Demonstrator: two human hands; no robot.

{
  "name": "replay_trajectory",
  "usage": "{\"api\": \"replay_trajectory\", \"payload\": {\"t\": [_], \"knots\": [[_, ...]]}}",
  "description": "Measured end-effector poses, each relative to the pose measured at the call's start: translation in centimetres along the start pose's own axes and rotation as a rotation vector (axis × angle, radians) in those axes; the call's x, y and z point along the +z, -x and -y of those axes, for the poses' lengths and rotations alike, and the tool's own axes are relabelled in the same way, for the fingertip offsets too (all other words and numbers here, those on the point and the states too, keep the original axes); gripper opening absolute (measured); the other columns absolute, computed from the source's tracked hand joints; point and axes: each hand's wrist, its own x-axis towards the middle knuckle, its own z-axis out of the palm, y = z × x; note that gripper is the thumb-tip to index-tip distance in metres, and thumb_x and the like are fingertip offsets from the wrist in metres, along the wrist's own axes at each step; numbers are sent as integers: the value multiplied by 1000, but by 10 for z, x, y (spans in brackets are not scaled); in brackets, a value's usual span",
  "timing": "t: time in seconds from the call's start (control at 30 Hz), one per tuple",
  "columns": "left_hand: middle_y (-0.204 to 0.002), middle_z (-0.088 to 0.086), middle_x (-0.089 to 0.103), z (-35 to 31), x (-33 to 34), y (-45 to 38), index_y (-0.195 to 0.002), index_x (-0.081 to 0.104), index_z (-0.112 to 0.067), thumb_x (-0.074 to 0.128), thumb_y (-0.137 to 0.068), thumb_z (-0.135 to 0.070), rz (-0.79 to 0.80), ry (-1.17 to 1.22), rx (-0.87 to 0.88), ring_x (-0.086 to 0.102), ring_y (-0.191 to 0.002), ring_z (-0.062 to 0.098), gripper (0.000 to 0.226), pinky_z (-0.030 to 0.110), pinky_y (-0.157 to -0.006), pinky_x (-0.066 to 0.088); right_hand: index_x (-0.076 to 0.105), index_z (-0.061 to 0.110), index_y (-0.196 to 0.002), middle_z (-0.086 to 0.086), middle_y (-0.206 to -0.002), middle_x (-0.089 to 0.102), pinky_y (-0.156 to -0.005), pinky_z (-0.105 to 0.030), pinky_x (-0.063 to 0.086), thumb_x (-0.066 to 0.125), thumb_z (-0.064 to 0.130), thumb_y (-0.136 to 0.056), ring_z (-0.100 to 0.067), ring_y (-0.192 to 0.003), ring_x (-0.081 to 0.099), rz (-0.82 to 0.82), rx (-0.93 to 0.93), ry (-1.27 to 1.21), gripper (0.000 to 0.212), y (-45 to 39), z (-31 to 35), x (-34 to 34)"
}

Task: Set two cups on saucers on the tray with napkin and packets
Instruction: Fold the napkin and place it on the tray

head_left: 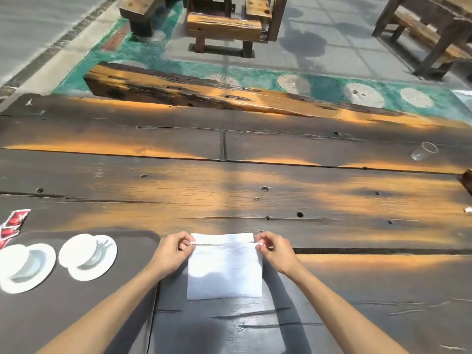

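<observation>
A white napkin (224,269) lies flat on the dark wooden table, just right of a dark tray (76,310). My left hand (175,247) pinches its far left corner and my right hand (274,247) pinches its far right corner, with the far edge lifted slightly. On the tray stand two white cups on white saucers: one at the left edge (23,267), the other beside it (88,256). Red packets (14,224) lie on the table past the tray's far left corner.
A clear plastic cup (424,151) stands at the far right of the table (255,190). A wooden bench (204,93) runs along the table's far side. More wooden benches and tables stand on the paved floor beyond.
</observation>
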Motion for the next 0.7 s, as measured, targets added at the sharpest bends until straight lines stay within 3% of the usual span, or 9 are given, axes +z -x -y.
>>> {"api": "replay_trajectory", "payload": {"t": [0.07, 0.13, 0.2, 0.3, 0.43, 0.57, 0.7], "knots": [[-61, -11, 58, 4, 2, -12, -82, 72, -18, 66, -89, -7, 4, 2, -20, 48, -57, 6, 14, 11, -57, 39, 71, 21, -107, 2, -91, 75, -75, -9, 46, 69, 11, -92, -13, -82, 67, 4, 17, 1, 18, -15, -5, 1], [-58, -12, 57, 14, 8, -32, -80, 71, -18, 66, -89, -9, -1, 3, -44, 46, -56, 6, 14, 14, -58, 40, 72, 19, -107, -4, -93, 77, -79, -20, 51, 69, 10, -92, -13, -80, 68, 34, 35, -15, 17, -39, -14, 7], [-68, -5, 67, 25, 16, -46, -84, 71, -16, 69, -89, -12, -14, -21, -50, 57, -62, 12, 8, 17, -62, 44, 72, 17, -106, -3, -87, 77, -75, -21, 52, 68, 9, -92, -3, -69, 63, 52, 55, -37, 17, -56, -24, 12], [-86, -2, 73, 44, 25, -61, -91, 72, -16, 72, -89, -14, -33, -22, -62, 68, -75, 12, 3, 7, -67, 46, 71, 17, -106, 8, -76, 69, -71, -16, 50, 68, 11, -92, 3, -62, 60, 60, 107, -81, 15, -75, -36, 23], [-88, -5, 71, 66, 39, -74, -94, 71, -20, 69, -90, -15, -68, -73, -48, 66, -76, 7, 7, 14, -71, 52, 71, 16, -105, 8, -72, 62, -74, -18, 47, 71, 13, -90, -5, -66, 57, 37, 165, -129, 15, -88, -45, 37], [-85, -3, 65, 74, 48, -76, -100, 67, -18, 67, -88, -9, -94, -139, -14, 59, -77, 5, 16, 8, -69, 44, 73, 15, -105, -7, -89, 65, -83, -20, 48, 78, 14, -86, -12, -70, 61, -76, 158, -109, 19, -87, -51, 46], [-106, 13, 61, 59, 58, -70, -115, 64, -4, 65, -84, -4, -226, -391, 183, 55, -100, 27, 30, 38, -87, 47, 70, 15, -112, -8, -98, 61, -86, -33, 54, 78, 18, -87, -14, -71, 63, -116, 134, -94, 27, -85, -58, 51]]}}
